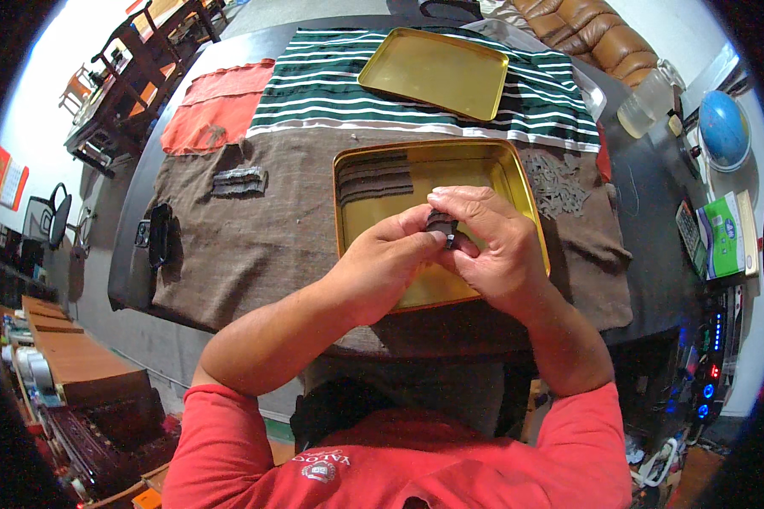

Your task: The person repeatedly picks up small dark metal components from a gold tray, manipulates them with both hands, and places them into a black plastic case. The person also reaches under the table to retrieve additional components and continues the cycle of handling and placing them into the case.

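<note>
Between the fingertips of both hands is a small stack of thin dark grey pieces (440, 224); what they are exactly is too small to tell. My left hand (380, 265) pinches the stack from one side, while my right hand (502, 243) grips its other side with thumb and fingers. Both are above a rectangular gold metal tin (429, 290), hiding part of its inside. Neat rows of similar dark strips (375, 178) lie in the tin's far left corner. To its right, many loose grey pieces (556, 187) are heaped on the brown cloth (272, 246).
A stacked row of grey strips (239, 181) rests on the cloth at left, near a dark glasses-like object (159, 237). The gold lid (437, 72) lies on a green-and-white striped cloth (314, 76). A translucent jug (645, 103) and a green packet (723, 236) are at right.
</note>
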Demonstrator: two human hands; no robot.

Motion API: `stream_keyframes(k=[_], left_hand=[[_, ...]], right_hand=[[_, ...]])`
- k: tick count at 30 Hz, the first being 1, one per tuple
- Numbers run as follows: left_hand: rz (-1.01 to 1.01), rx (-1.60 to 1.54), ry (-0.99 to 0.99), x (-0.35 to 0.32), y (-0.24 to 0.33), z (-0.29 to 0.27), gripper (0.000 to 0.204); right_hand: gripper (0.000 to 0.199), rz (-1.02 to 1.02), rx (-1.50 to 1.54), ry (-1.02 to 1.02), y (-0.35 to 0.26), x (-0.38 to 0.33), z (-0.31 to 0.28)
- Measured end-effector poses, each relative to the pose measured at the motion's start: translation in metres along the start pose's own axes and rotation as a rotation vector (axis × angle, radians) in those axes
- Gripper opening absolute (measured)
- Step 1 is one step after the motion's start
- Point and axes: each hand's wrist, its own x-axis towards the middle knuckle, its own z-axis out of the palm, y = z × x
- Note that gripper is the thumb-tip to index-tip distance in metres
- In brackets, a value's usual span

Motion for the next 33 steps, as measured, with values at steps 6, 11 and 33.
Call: stream_keyframes(k=[6,11,33], left_hand=[[0.039,-0.105,0.04,-0.006,0.001,0.006,0.043],[-0.047,0.2,-0.085,-0.005,0.01,0.007,0.071],[-0.086,0.313,-0.118,-0.004,0.012,0.005,0.03]], right_hand=[[0.048,-0.009,-0.067,0.051,-0.008,0.004,-0.014],[0.025,0.362,0.671,0.082,-0.009,0.002,-0.009],[0.019,0.41,0.628,-0.011,-0.011,-0.001,-0.01]])
